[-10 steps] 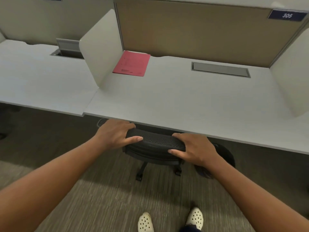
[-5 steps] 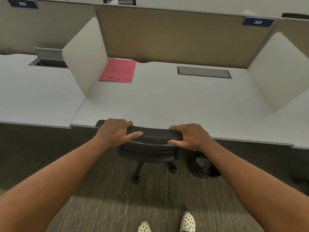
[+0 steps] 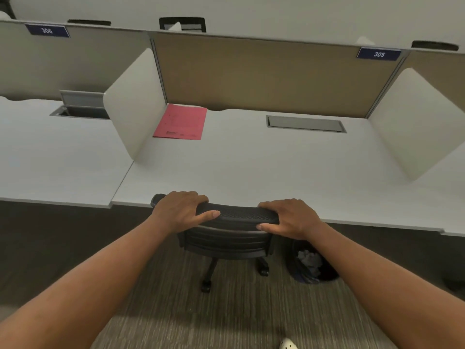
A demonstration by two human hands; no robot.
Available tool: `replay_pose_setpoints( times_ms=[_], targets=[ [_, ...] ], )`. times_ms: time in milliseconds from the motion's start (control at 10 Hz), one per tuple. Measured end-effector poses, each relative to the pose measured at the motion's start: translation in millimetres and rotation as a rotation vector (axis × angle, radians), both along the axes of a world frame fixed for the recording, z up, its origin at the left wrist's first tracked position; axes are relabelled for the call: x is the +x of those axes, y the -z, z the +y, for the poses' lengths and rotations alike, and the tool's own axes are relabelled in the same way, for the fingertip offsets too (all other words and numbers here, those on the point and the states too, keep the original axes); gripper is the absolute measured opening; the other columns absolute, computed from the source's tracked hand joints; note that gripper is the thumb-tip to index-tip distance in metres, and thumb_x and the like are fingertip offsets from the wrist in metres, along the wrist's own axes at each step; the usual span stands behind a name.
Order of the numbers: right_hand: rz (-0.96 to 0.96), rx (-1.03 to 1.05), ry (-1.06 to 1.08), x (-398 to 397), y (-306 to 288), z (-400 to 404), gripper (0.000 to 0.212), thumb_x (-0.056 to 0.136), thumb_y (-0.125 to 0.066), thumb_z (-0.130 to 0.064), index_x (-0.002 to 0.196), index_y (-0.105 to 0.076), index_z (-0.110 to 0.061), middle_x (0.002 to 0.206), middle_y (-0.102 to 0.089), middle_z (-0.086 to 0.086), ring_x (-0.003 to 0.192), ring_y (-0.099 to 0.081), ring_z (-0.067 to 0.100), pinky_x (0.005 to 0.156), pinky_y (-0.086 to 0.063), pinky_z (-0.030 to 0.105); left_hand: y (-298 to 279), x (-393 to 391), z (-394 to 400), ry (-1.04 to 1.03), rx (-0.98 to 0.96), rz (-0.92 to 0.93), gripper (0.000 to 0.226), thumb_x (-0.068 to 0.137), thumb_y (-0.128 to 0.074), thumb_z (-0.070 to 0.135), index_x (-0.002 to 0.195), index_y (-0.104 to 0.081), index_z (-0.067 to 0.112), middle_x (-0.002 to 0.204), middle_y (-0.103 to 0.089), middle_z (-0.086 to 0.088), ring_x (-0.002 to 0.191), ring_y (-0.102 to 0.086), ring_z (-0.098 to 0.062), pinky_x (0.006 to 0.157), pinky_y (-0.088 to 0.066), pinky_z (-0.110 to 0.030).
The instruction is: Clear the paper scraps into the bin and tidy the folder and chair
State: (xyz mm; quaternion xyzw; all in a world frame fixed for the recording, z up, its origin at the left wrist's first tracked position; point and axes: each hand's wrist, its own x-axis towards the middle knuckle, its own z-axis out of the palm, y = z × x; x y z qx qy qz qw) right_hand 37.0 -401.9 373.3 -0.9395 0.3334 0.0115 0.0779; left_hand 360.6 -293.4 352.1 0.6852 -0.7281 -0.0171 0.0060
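Chair point(image 3: 226, 235) sits right under both hands, with its seat already mostly tucked below the desk point(image 3: 251, 167). Its top bar runs sideways from one hand to the other. My left hand point(image 3: 182, 210) and right hand point(image 3: 289, 219) each wrap around an end of that bar. Just past the hands is the desk edge. Down to the right of the right hand stands the bin point(image 3: 312, 267) with paper scraps point(image 3: 308, 259) inside, close to the chair's wheels. Far ahead and left lies the red folder point(image 3: 180, 121).

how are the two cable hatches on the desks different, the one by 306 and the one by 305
The left hatch has its lid propped up, showing a dark opening; the right hatch lies shut and flush. The left one is on the neighbouring desk, the right one on the desk with the red folder. Both are grey, rectangular and near the back panel.
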Motion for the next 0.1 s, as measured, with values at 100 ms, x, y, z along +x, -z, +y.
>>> replay_pose_setpoints(
  times_ms=[100],
  targets=[
    [-0.025,0.066,-0.015,-2.2,-1.8,2.9,0.069,0.092,-0.036,-0.081,0.142,-0.052,-0.036,0.129,-0.069,-0.010,0.111,-0.064,0.013,0.092,-0.054,0.036,-5.8,-0.8,-1.9,-0.012,0.101,0.148,0.088,0.092,-0.019,0.090,0.151,-0.049,0.033,0.153,-0.054,0.003,0.142,-0.049,-0.018,0.120,-0.037,-0.050]
  ],
)
